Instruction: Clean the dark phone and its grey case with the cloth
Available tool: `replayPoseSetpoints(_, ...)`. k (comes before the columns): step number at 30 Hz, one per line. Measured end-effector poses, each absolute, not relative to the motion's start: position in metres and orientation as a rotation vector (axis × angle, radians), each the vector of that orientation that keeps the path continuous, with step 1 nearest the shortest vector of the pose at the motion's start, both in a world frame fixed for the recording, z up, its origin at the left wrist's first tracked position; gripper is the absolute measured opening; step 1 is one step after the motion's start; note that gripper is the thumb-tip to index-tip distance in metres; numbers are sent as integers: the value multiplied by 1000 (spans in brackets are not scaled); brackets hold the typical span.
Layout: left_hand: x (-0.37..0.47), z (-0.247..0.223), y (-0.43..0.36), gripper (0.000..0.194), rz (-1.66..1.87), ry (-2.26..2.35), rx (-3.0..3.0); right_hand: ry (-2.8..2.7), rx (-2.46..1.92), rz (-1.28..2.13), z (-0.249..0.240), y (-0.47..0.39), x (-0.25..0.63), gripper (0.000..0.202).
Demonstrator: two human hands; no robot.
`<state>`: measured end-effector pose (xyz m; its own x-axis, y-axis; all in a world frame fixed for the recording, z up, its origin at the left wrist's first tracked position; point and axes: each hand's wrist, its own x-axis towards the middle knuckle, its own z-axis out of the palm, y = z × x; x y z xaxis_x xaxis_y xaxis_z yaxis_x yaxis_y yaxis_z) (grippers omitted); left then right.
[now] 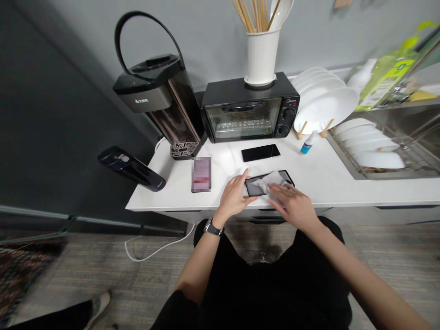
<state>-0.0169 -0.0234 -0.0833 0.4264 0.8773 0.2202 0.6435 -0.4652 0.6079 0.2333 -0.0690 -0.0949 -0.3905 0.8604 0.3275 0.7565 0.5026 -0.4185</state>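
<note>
The step in hand looks like wiping: the smartphone (255, 188) lies on the tabletop (225, 159) near its front edge, a white wipe (275, 178) over part of its face. The left hand's (233, 196) grip spans and holds its left end. The right hand (294, 204) presses the wipe; whether its grip pinches it, I cannot tell. Further strokes would call for a steady left hold and light, even pressure.
</note>
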Motion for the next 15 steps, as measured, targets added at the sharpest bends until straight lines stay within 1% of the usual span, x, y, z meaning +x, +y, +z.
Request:
replayPoseSetpoints(3,-16,-82,-20,105,710,1253,2254,-2148,-1461,160,-98,-66,260,52)
replayPoseSetpoints(6,-15,-83,-17,104,699,1242,2255,-2169,-1409,186,-100,-62,232,61)
replayPoseSetpoints(9,-15,-84,-16,103,675,1249,2270,-2231,-1306,253,-99,-61,179,55)
replayPoseSetpoints(11,-15,-83,-17,103,658,1250,2270,-2256,-1256,265,-97,-65,159,51)
replayPoseSetpoints(13,-14,-82,-19,104,654,1257,2256,-2281,-1229,243,-96,-70,164,48)
replayPoseSetpoints(15,-13,-81,-20,106,663,1276,2237,-2304,-1250,188,-96,-74,190,48)
